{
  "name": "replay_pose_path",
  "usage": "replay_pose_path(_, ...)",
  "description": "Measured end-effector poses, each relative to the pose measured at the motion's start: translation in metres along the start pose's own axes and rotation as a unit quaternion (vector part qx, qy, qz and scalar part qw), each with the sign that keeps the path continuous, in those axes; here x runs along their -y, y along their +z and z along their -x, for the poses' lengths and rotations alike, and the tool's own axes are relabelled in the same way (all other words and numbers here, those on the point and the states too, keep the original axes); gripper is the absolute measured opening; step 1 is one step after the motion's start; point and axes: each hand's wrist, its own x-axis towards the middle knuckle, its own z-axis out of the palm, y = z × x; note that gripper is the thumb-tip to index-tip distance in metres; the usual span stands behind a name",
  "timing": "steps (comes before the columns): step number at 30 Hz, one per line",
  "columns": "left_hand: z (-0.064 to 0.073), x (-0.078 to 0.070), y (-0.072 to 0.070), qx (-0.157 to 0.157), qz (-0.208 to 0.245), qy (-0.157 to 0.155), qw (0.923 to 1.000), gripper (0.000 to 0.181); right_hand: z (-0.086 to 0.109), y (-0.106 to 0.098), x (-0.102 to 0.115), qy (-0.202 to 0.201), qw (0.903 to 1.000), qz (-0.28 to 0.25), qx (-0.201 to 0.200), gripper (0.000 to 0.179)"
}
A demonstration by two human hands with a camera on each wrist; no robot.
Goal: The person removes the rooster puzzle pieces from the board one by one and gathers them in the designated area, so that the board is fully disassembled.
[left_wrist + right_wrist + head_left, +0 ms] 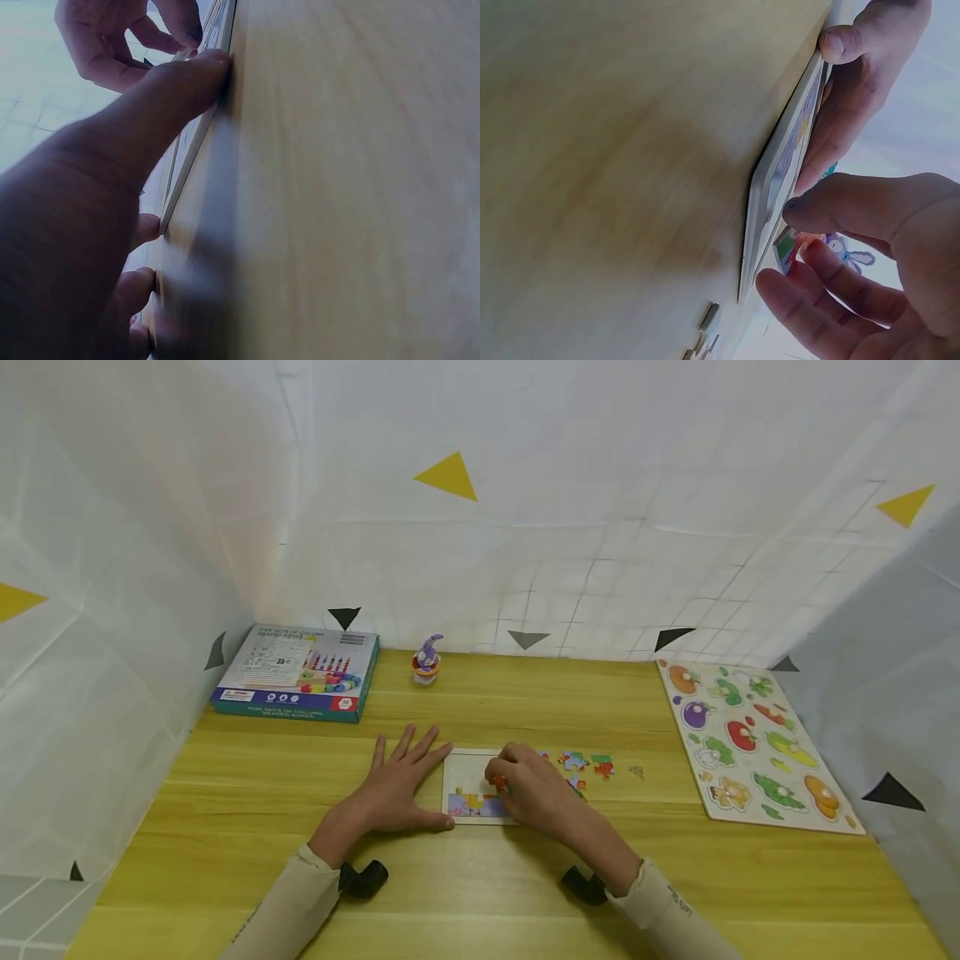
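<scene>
A shallow puzzle tray (467,767) lies flat on the table, with several joined jigsaw pieces (468,804) along its near edge. My left hand (393,789) is spread flat at the tray's left side, its thumb against the near left corner. Over the tray's right half, my right hand (536,789) pinches a red and green jigsaw piece (784,249) between thumb and fingers. In the right wrist view, this piece is tilted close over the tray's edge. Loose jigsaw pieces (573,761) lie right of the tray, partly hidden by my right hand.
A boxed bead set (277,664) sits at the back left, beside a small purple figurine (426,662). On the right lies a vegetable peg board (795,822). A small greyish item (637,772) rests past the loose pieces. White sheeting (585,585) borders the table's back.
</scene>
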Motion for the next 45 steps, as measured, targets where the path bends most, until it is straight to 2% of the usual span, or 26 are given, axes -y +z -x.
replay_pose_path(15,0.0,-0.001,-0.001,0.004,-0.002,-0.003,1.0,0.109,0.007,-0.005,-0.003,0.007,0.9999,0.004,-0.007,0.029)
replay_pose_path(25,-0.001,0.0,0.001,0.002,-0.002,0.0,1.0,0.108,0.02,-0.014,-0.006,0.021,0.9998,0.004,-0.008,0.029)
replay_pose_path(39,-0.001,0.001,-0.001,0.012,0.002,-0.007,0.9999,0.109,0.043,-0.029,-0.019,0.088,0.9957,0.029,-0.009,0.028)
replay_pose_path(45,0.0,0.0,-0.001,0.009,0.002,-0.005,0.9999,0.109,0.053,-0.035,-0.025,0.089,0.9951,0.033,-0.028,0.028)
